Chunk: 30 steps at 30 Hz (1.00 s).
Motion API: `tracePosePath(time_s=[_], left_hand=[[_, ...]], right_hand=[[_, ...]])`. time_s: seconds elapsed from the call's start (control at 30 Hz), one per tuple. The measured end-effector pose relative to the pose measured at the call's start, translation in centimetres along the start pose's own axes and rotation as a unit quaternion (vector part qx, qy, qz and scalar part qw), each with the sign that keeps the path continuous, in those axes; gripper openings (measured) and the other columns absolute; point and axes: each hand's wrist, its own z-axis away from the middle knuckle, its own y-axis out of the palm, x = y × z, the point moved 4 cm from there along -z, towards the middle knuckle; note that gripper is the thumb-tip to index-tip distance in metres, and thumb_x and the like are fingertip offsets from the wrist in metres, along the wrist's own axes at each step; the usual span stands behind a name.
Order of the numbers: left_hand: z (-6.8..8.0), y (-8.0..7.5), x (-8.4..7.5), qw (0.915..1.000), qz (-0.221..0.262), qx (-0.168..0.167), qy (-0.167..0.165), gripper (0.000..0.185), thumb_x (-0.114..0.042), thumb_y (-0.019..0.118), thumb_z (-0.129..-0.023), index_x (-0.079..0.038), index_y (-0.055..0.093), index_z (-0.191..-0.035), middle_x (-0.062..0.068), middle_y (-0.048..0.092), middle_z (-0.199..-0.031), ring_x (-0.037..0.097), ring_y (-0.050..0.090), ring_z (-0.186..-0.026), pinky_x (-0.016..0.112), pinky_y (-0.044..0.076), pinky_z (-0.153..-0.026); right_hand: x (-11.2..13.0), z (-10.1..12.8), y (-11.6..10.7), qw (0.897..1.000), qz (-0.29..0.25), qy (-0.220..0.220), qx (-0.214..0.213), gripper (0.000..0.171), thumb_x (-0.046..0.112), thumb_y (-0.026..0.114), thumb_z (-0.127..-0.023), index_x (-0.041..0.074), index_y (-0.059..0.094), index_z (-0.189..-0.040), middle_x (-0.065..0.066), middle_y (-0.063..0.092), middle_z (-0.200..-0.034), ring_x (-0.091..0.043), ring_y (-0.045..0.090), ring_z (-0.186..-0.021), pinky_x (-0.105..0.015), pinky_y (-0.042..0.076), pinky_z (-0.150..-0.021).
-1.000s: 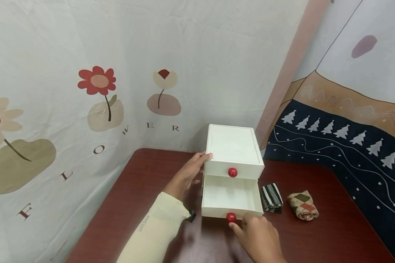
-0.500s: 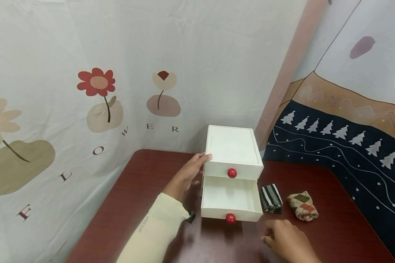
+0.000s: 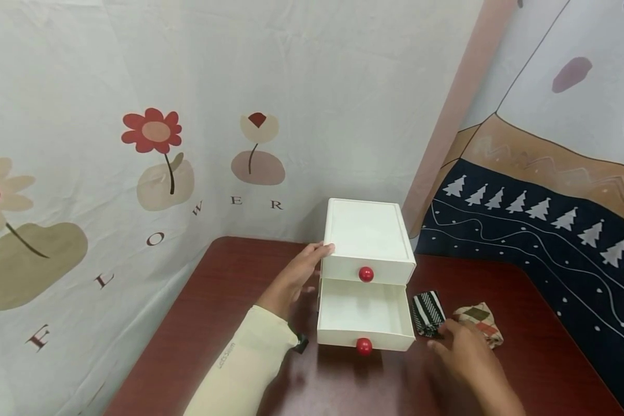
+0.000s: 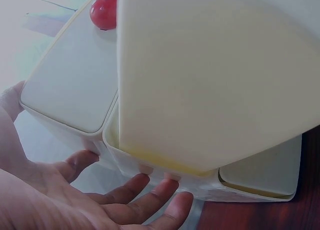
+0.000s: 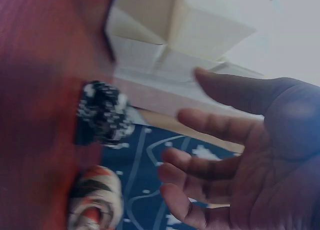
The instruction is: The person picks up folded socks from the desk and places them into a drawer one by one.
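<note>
A small white two-drawer chest (image 3: 368,234) stands on the dark red table (image 3: 229,300). Its lower drawer (image 3: 364,315) is pulled out and looks empty; both drawers carry a red knob (image 3: 364,346). My left hand (image 3: 299,271) presses straight fingers against the chest's left side (image 4: 150,155). My right hand (image 3: 465,355) hovers open just short of a rolled black-and-white striped sock (image 3: 429,312) (image 5: 102,115) and an argyle sock roll (image 3: 479,321) (image 5: 95,202), touching neither.
Patterned cloth hangs close behind the chest (image 3: 187,115) and along the table's right side (image 3: 541,231). The table's front edge runs off the picture.
My right hand let go of the lower drawer's knob and moved right and forward to the socks. The left hand and the chest stayed put.
</note>
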Motion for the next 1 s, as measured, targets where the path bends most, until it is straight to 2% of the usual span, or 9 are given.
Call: tracePosePath(time_s=[0.07, 0.13, 0.2, 0.3, 0.4, 0.53, 0.6, 0.83, 1.0], left_hand=[[0.0, 0.0, 0.0, 1.0, 0.002, -0.002, 0.001, 0.081, -0.071, 0.063, -0.099, -0.028, 0.043, -0.165, 0.011, 0.051, -0.165, 0.04, 0.055, -0.143, 0.067, 0.047, -0.109], [0.0, -0.1, 0.0, 1.0, 0.002, -0.002, 0.002, 0.081, -0.071, 0.063, -0.099, -0.027, 0.044, -0.165, 0.011, 0.05, -0.165, 0.04, 0.055, -0.143, 0.067, 0.047, -0.108], [0.0, -0.1, 0.0, 1.0, 0.002, -0.001, 0.002, 0.08, -0.071, 0.063, -0.099, -0.028, 0.044, -0.164, 0.011, 0.05, -0.166, 0.04, 0.055, -0.143, 0.066, 0.047, -0.107], [-0.1, 0.0, 0.0, 1.0, 0.003, 0.003, 0.003, 0.08, -0.07, 0.063, -0.099, -0.027, 0.045, -0.164, 0.011, 0.05, -0.166, 0.04, 0.055, -0.143, 0.066, 0.047, -0.107], [-0.1, 0.0, 0.1, 1.0, 0.001, 0.003, 0.004, 0.081, -0.07, 0.064, -0.099, -0.027, 0.045, -0.164, 0.011, 0.05, -0.166, 0.041, 0.056, -0.143, 0.066, 0.047, -0.107], [-0.2, 0.0, 0.0, 1.0, -0.003, 0.0, 0.003, 0.081, -0.071, 0.064, -0.099, -0.027, 0.044, -0.164, 0.011, 0.049, -0.166, 0.04, 0.055, -0.142, 0.066, 0.047, -0.106], [-0.1, 0.0, 0.0, 1.0, -0.003, 0.0, 0.001, 0.08, -0.07, 0.064, -0.099, -0.028, 0.045, -0.164, 0.01, 0.049, -0.166, 0.04, 0.055, -0.142, 0.066, 0.047, -0.106], [-0.2, 0.0, 0.0, 1.0, -0.001, -0.001, -0.004, 0.077, -0.07, 0.064, -0.099, -0.031, 0.047, -0.163, 0.009, 0.051, -0.166, 0.038, 0.057, -0.141, 0.066, 0.047, -0.108], [-0.2, 0.1, 0.0, 1.0, -0.001, 0.0, -0.004, 0.078, -0.07, 0.064, -0.098, -0.031, 0.046, -0.164, 0.008, 0.05, -0.167, 0.039, 0.057, -0.142, 0.067, 0.046, -0.109]], right_hand=[[-1.0, -1.0, 0.7, 0.999, -0.023, 0.013, -0.021, 0.039, 0.03, 0.084, -0.094, 0.0, 0.07, -0.114, -0.023, 0.068, -0.105, -0.041, 0.064, -0.101, -0.063, 0.052, -0.087], [-1.6, -1.9, 1.2, 0.997, -0.063, 0.025, -0.022, 0.046, 0.032, 0.08, -0.098, -0.004, 0.067, -0.122, -0.024, 0.067, -0.104, -0.04, 0.062, -0.099, -0.061, 0.052, -0.086], [-2.2, -2.6, 1.7, 0.994, -0.093, 0.048, -0.009, 0.051, 0.034, 0.077, -0.1, -0.006, 0.062, -0.129, -0.024, 0.066, -0.102, -0.037, 0.062, -0.095, -0.056, 0.052, -0.084], [-2.5, -3.3, 2.0, 0.988, -0.131, 0.074, 0.023, 0.056, 0.032, 0.072, -0.104, -0.009, 0.055, -0.139, -0.031, 0.067, -0.112, -0.037, 0.065, -0.098, -0.05, 0.052, -0.084], [-2.6, -3.9, 2.3, 0.986, -0.142, 0.082, 0.038, 0.058, 0.03, 0.07, -0.106, -0.009, 0.052, -0.144, -0.036, 0.066, -0.12, -0.039, 0.065, -0.102, -0.048, 0.052, -0.084], [-2.5, -4.7, 2.8, 0.985, -0.15, 0.075, 0.042, 0.057, 0.025, 0.068, -0.106, -0.01, 0.049, -0.147, -0.044, 0.059, -0.135, -0.045, 0.063, -0.111, -0.055, 0.052, -0.092], [-2.4, -5.2, 3.0, 0.985, -0.151, 0.074, 0.044, 0.057, 0.022, 0.067, -0.106, -0.009, 0.047, -0.15, -0.045, 0.056, -0.139, -0.046, 0.062, -0.112, -0.054, 0.052, -0.091], [-2.3, -6.4, 3.9, 0.97, -0.216, 0.098, 0.06, 0.052, 0.01, 0.06, -0.107, -0.005, 0.042, -0.153, -0.044, 0.049, -0.135, -0.044, 0.058, -0.102, -0.039, 0.055, -0.069], [-2.3, -7.2, 4.5, 0.966, -0.228, 0.105, 0.06, 0.051, 0.0, 0.058, -0.104, -0.005, 0.043, -0.152, -0.045, 0.046, -0.136, -0.043, 0.059, -0.099, -0.037, 0.056, -0.068]])
